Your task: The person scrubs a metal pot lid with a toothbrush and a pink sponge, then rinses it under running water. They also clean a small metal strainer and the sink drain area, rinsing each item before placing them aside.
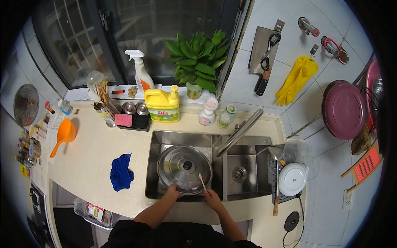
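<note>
A round steel pot lid (pixel 175 169) with a black knob (pixel 187 165) lies over the left sink basin (pixel 153 144). My left hand (pixel 172 192) is closed on the lid's near rim; the fingertips are partly hidden. In my right hand (pixel 213 200) is a slim white toothbrush (pixel 202 180), pinched near its lower end. Its head points up and lies over the lid's right side; whether it touches the metal I cannot tell. To the right is the small basin (pixel 245 164) with a drain, and the faucet (pixel 240 132) leans over the divider.
A blue cloth (pixel 121 172) and an orange ladle (pixel 65 133) lie on the left counter. Behind the sink stand a yellow jug (pixel 162 106), a pump bottle (pixel 208 111) and a jar (pixel 226 117). White bowls (pixel 292 179) and a wooden-handled ladle (pixel 276 194) sit at the right.
</note>
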`<action>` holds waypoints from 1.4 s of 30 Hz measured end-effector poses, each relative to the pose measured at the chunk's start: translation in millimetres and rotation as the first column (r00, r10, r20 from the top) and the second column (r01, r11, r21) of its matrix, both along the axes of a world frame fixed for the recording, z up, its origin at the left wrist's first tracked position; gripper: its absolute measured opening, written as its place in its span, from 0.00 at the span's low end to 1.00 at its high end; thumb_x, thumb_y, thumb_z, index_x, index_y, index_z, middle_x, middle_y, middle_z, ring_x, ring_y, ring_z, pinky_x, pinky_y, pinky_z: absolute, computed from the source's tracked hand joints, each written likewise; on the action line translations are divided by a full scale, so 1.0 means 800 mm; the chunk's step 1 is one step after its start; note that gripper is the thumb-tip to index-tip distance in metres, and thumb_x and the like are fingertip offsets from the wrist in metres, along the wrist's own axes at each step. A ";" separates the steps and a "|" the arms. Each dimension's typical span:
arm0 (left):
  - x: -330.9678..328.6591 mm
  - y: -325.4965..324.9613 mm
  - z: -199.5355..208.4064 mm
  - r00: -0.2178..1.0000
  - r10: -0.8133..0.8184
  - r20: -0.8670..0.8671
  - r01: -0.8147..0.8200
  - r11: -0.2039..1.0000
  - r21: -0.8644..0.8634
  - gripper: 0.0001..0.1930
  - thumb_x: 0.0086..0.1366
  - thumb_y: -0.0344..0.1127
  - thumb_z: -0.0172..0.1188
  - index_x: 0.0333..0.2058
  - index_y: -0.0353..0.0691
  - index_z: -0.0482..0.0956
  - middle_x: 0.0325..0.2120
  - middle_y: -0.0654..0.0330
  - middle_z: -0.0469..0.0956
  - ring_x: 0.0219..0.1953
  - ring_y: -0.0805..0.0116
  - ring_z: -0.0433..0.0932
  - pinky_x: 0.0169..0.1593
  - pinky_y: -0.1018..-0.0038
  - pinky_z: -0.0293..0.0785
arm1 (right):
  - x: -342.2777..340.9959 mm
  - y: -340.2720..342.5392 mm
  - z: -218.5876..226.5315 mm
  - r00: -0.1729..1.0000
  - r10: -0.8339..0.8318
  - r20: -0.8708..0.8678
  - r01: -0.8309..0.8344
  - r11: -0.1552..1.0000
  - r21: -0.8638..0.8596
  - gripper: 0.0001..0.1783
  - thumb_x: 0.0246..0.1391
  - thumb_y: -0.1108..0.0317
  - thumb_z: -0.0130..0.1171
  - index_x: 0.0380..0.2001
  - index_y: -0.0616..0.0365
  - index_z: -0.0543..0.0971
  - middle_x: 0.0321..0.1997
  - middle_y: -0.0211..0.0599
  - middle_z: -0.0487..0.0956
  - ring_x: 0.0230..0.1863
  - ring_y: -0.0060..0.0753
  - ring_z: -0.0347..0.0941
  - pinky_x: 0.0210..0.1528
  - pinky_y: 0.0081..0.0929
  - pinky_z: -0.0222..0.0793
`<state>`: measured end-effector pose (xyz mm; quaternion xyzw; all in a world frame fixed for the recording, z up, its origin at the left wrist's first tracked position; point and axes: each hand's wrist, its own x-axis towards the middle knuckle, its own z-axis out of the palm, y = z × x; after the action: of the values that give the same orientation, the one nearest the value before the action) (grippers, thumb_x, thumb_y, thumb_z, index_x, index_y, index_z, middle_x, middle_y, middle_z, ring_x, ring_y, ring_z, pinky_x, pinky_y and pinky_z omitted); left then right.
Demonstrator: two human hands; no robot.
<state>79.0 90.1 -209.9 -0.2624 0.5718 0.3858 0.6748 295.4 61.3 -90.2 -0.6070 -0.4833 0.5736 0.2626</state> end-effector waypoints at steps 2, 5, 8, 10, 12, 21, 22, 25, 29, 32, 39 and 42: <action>-0.003 -0.004 -0.034 0.883 -0.427 -0.196 0.434 0.901 -0.010 0.15 0.57 0.36 0.50 0.40 0.32 0.69 0.39 0.51 0.69 0.45 0.57 0.66 0.51 0.55 0.60 | -0.010 0.013 0.054 0.954 -0.139 -0.267 0.032 0.928 -0.371 0.12 0.57 0.61 0.45 0.35 0.58 0.72 0.17 0.27 0.65 0.16 0.17 0.59 0.17 0.16 0.55; -0.015 -0.007 -0.092 0.940 -0.338 -0.045 0.327 0.931 -0.163 0.20 0.47 0.36 0.63 0.38 0.33 0.71 0.35 0.53 0.72 0.41 0.65 0.69 0.48 0.65 0.65 | -0.014 0.020 0.078 0.822 -0.236 -0.519 -0.075 0.857 -0.510 0.13 0.58 0.62 0.43 0.39 0.59 0.70 0.20 0.27 0.65 0.18 0.15 0.54 0.18 0.13 0.50; -0.024 -0.008 -0.112 0.997 -0.038 0.071 0.061 0.936 -0.346 0.23 0.41 0.35 0.68 0.37 0.34 0.72 0.34 0.55 0.73 0.37 0.67 0.71 0.43 0.69 0.68 | -0.019 0.023 0.101 0.725 -0.161 -0.670 -0.179 0.895 -0.409 0.15 0.60 0.63 0.38 0.44 0.61 0.68 0.24 0.30 0.66 0.20 0.16 0.53 0.21 0.13 0.51; -0.025 -0.005 -0.110 0.999 -0.019 0.050 0.037 0.924 -0.380 0.24 0.38 0.34 0.69 0.37 0.34 0.73 0.33 0.55 0.74 0.35 0.67 0.72 0.40 0.69 0.69 | -0.023 0.025 0.124 0.700 -0.130 -0.702 -0.180 0.920 -0.350 0.16 0.60 0.64 0.36 0.46 0.61 0.66 0.24 0.30 0.66 0.19 0.16 0.53 0.21 0.13 0.51; -0.029 -0.006 -0.104 0.999 -0.017 0.029 0.027 0.914 -0.405 0.25 0.36 0.33 0.71 0.36 0.34 0.74 0.32 0.56 0.75 0.32 0.67 0.73 0.37 0.69 0.70 | -0.027 0.027 0.140 0.686 -0.108 -0.720 -0.182 0.932 -0.314 0.16 0.61 0.64 0.35 0.47 0.61 0.66 0.24 0.30 0.66 0.19 0.16 0.53 0.22 0.14 0.51; -0.043 -0.015 0.044 0.063 -0.759 -0.648 0.990 0.132 -0.059 0.23 0.34 0.37 0.71 0.33 0.36 0.76 0.32 0.54 0.76 0.32 0.63 0.75 0.36 0.72 0.71 | -0.055 0.052 0.136 0.834 0.022 -0.551 -0.169 0.961 -0.217 0.14 0.58 0.69 0.41 0.46 0.60 0.66 0.28 0.32 0.71 0.22 0.16 0.59 0.24 0.14 0.57; -0.045 -0.014 0.051 0.078 -0.737 -0.671 0.992 0.121 -0.018 0.22 0.36 0.36 0.70 0.33 0.36 0.76 0.32 0.53 0.76 0.34 0.62 0.74 0.38 0.70 0.71 | -0.065 0.055 0.129 0.830 0.055 -0.555 -0.166 0.974 -0.153 0.14 0.57 0.70 0.43 0.46 0.60 0.66 0.28 0.32 0.72 0.23 0.16 0.61 0.24 0.14 0.58; -0.044 -0.033 0.020 0.502 -0.739 -0.448 0.859 0.484 0.165 0.18 0.43 0.32 0.64 0.35 0.34 0.73 0.34 0.51 0.73 0.38 0.59 0.73 0.42 0.66 0.70 | -0.116 0.092 0.142 0.886 0.201 -0.417 -0.204 0.978 0.040 0.13 0.55 0.70 0.47 0.44 0.61 0.68 0.29 0.31 0.73 0.23 0.16 0.65 0.25 0.15 0.62; -0.032 -0.022 -0.005 0.974 -0.206 0.091 0.209 0.977 -0.028 0.18 0.51 0.27 0.52 0.43 0.36 0.65 0.40 0.50 0.69 0.42 0.52 0.69 0.47 0.59 0.68 | -0.209 0.178 0.140 0.933 0.326 -0.154 -0.261 0.905 0.337 0.11 0.53 0.71 0.48 0.40 0.63 0.70 0.28 0.39 0.75 0.22 0.28 0.71 0.28 0.22 0.67; -0.028 -0.008 0.076 0.981 -0.186 0.060 0.185 0.982 0.033 0.18 0.54 0.25 0.48 0.46 0.37 0.62 0.42 0.51 0.67 0.46 0.53 0.67 0.50 0.58 0.67 | -0.274 0.248 0.109 0.941 0.253 0.225 -0.338 0.723 0.603 0.09 0.49 0.75 0.47 0.35 0.64 0.70 0.28 0.46 0.74 0.26 0.42 0.72 0.30 0.32 0.68; -0.051 -0.008 0.095 0.970 -0.239 0.038 0.214 0.921 0.327 0.16 0.58 0.26 0.47 0.46 0.35 0.61 0.42 0.52 0.67 0.44 0.58 0.70 0.48 0.59 0.71 | -0.393 0.345 0.068 0.591 -0.070 0.804 -0.682 0.489 0.544 0.09 0.43 0.75 0.48 0.31 0.60 0.73 0.32 0.43 0.72 0.35 0.45 0.70 0.35 0.37 0.68; -0.059 -0.014 0.147 0.974 -0.227 -0.008 0.214 0.908 0.361 0.18 0.56 0.24 0.46 0.47 0.36 0.60 0.43 0.52 0.67 0.44 0.58 0.70 0.49 0.61 0.70 | -0.415 0.349 0.086 0.488 -0.039 0.872 -0.720 0.546 0.428 0.08 0.44 0.72 0.47 0.30 0.59 0.73 0.33 0.43 0.72 0.37 0.43 0.70 0.36 0.36 0.68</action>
<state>31.6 78.9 -92.3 -0.0749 0.5061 0.4006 0.7601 -36.3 340.7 -21.4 -0.4979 -0.8608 0.0142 0.1042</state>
